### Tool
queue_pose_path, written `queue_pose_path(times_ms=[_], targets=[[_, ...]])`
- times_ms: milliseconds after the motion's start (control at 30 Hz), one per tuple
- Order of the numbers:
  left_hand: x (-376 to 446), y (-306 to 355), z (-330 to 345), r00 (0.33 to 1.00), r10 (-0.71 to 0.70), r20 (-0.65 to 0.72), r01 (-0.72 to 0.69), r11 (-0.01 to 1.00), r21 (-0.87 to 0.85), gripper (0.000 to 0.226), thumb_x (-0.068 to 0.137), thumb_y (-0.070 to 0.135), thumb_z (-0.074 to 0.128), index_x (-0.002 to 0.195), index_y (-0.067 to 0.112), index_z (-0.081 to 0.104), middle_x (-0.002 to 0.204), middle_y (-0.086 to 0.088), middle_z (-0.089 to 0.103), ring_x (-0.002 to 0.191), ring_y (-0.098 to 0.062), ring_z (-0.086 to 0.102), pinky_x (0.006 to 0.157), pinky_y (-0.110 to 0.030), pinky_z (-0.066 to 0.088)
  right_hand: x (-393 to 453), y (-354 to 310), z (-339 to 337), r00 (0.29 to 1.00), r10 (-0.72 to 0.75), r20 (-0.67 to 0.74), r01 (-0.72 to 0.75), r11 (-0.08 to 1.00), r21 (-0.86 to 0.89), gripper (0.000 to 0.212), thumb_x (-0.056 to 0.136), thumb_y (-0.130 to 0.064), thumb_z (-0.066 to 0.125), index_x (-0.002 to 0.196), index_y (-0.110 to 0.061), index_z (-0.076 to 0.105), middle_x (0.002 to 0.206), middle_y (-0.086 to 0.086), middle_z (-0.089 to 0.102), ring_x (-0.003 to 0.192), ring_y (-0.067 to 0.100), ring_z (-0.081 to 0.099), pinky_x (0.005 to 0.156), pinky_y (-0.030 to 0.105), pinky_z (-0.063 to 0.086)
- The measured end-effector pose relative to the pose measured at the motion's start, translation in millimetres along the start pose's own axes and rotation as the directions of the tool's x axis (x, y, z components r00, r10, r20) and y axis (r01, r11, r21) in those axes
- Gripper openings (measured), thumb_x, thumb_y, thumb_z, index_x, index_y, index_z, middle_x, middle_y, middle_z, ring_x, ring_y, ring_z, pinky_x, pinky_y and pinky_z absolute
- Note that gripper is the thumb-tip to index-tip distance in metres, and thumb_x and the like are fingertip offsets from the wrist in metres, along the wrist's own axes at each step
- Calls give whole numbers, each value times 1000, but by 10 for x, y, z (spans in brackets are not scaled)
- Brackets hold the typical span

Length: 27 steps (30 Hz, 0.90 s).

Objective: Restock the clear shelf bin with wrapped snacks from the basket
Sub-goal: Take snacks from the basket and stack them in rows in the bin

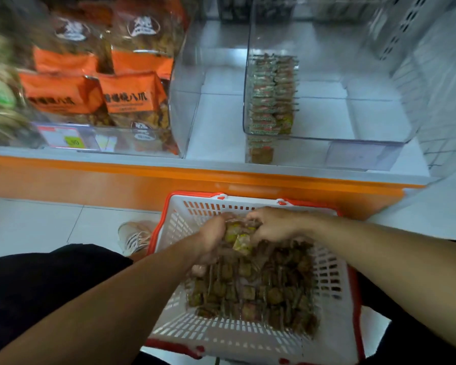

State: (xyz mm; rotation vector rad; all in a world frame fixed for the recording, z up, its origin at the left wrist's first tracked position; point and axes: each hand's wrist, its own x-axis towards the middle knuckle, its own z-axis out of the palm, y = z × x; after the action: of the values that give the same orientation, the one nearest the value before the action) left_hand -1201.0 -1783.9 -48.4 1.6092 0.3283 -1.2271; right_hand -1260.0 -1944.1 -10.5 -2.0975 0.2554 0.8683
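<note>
A white basket with a red rim [195, 222] sits on the floor below the shelf, holding several wrapped snacks [261, 293] in brownish packets. My left hand [211, 241] and my right hand [271, 225] are both inside the basket's far end, closed together around a bunch of wrapped snacks [241, 239]. Above, on the shelf, the clear bin [327, 139] holds a stack of wrapped snacks [273, 93] along its left wall; the rest of its floor is bare.
Orange snack bags [132, 93] fill the bin to the left, behind a price tag [63, 137]. An orange shelf edge [169, 180] runs between basket and bins. A white shoe [134, 237] stands left of the basket. A perforated shelf wall [419, 35] rises at right.
</note>
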Motion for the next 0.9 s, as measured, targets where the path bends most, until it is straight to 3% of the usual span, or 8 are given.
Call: queue_pose_path(times_ms=[67, 167, 300, 433, 500, 600, 700, 900], targets=[[-187, 136, 34, 998, 57, 40, -55, 998, -31, 34, 102, 30, 44, 103, 14, 74, 91, -13, 77, 69, -27, 72, 63, -41, 61, -203, -195, -150, 1000, -17, -10, 17, 999, -32, 31, 89, -27, 74, 114, -17, 59, 114, 7, 68, 105, 26, 66, 88, 43, 55], [-525, 354, 66, 980, 180, 90, -168, 978, -126, 31, 103, 28, 45, 113, 16, 72, 101, -13, 76, 76, -26, 72, 60, -40, 62, -538, -451, -365, 998, -46, -46, 44, 998, -35, 48, 89, -30, 75, 128, -22, 48, 120, 6, 63, 106, 27, 65, 90, 48, 56], [-943, 603, 65, 942, 287, 174, -247, 943, -221, 31, 99, 24, 48, 100, 14, 77, 110, -22, 71, 81, -32, 67, 66, -39, 57, -924, -722, -579, 991, -129, -46, 131, 989, 62, 40, 90, -25, 74, 121, -23, 49, 120, 9, 60, 101, 36, 70, 77, 47, 60], [-1311, 859, 86, 893, 411, 180, -364, 898, -246, 58, 93, 59, 55, 90, 8, 82, 100, -21, 77, 75, -30, 76, 59, -35, 60, -1169, -936, -742, 984, -170, -46, 176, 944, 279, 38, 89, -23, 75, 119, -22, 52, 120, 17, 65, 87, 41, 74, 74, 52, 61], [-1457, 957, 129, 846, 503, 177, -471, 860, -195, 74, 77, 81, 60, 93, 12, 83, 101, -17, 78, 83, -27, 77, 63, -31, 60, -1232, -1020, -822, 976, -202, -82, 218, 930, 297, 40, 88, -24, 77, 119, -21, 53, 118, 17, 68, 87, 40, 75, 77, 55, 61], [-1578, 1103, 181, 781, 607, 148, -586, 794, -161, 84, 58, 91, 66, 98, 18, 81, 107, -16, 77, 94, -28, 76, 71, -34, 59, -1281, -1086, -943, 963, -248, -105, 270, 894, 359, 37, 88, -20, 77, 117, -24, 54, 114, 16, 71, 85, 40, 75, 77, 56, 61], [-1643, 1285, 176, 740, 659, 134, -642, 752, -152, 81, 69, 90, 55, 102, 20, 80, 107, -15, 77, 90, -27, 75, 73, -37, 58, -1304, -1099, -1056, 944, -284, -169, 328, 872, 364, 34, 89, -22, 76, 117, -29, 57, 116, 12, 71, 83, 38, 76, 78, 52, 61], [-1626, 1517, 223, 744, 667, 44, -652, 738, -171, 80, 96, 71, 38, 112, 0, 73, 110, -24, 74, 103, -42, 72, 81, -43, 57, -1333, -1085, -1171, 898, -351, -265, 434, 801, 412, 32, 87, -29, 77, 114, -32, 61, 117, 5, 71, 91, 33, 75, 69, 43, 63]])
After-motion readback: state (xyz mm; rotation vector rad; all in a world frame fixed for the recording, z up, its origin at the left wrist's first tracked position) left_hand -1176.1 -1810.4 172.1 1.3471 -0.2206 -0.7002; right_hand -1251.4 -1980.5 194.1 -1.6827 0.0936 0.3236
